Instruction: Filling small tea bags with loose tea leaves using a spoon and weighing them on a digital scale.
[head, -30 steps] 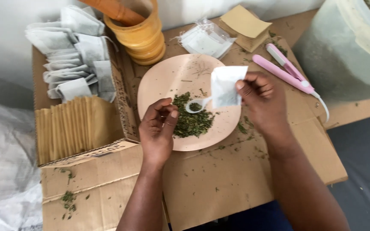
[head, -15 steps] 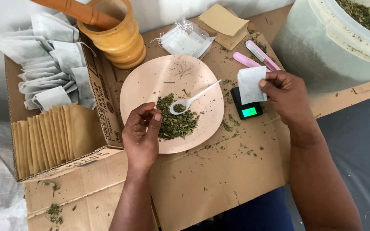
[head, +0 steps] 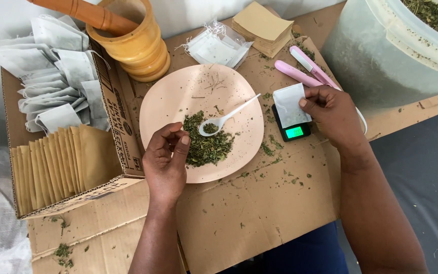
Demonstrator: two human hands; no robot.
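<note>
My right hand (head: 333, 114) pinches a small white tea bag (head: 288, 104) and holds it down on a little black scale (head: 293, 130) with a lit green display, just right of the pink plate (head: 193, 89). A pile of dried green herbs (head: 206, 146) lies on the plate. A white plastic spoon (head: 227, 117) rests there with some herb in its bowl, and neither hand touches it. My left hand (head: 167, 160) hovers over the plate's left rim beside the herbs. Its fingers are curled with the thumb against the forefinger, and nothing shows in them.
A wooden mortar (head: 135, 48) with a pestle (head: 84, 12) stands behind the plate. The cardboard box (head: 125, 137) at left holds white tea bags (head: 51, 61) and brown envelopes (head: 57, 162). Behind are a pink sealer (head: 305, 68), an envelope stack (head: 262, 25), a clear packet (head: 216, 48) and a big tub (head: 381, 56).
My right hand has carried the tea bag from over the plate down onto the scale. The spoon now lies on the plate. My left hand has barely moved.
</note>
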